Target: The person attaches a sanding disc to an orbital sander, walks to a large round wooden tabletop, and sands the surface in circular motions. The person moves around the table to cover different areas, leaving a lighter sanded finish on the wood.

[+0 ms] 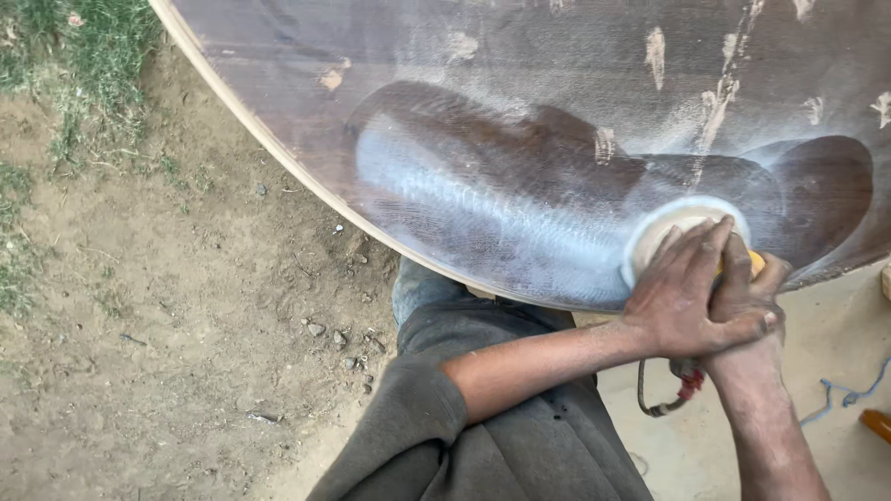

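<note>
A large round dark wooden tabletop (520, 65) fills the upper part of the head view, dusted white where it has been sanded. A sander with a round white disc (657, 223) lies flat on the top near its front edge. My left hand (676, 289) presses down on the sander's body just behind the disc. My right hand (752, 301) grips the tool from the right, its fingers overlapping the left hand; a bit of yellow housing (757, 263) shows between them. A cord (661, 397) hangs below my hands.
Bare dirt with small stones (316, 329) lies to the left, with grass (83, 46) at the top left. A blue cable (845, 394) and an orange object (877, 423) lie on the pale ground at the right. My grey sleeve (418, 408) is below.
</note>
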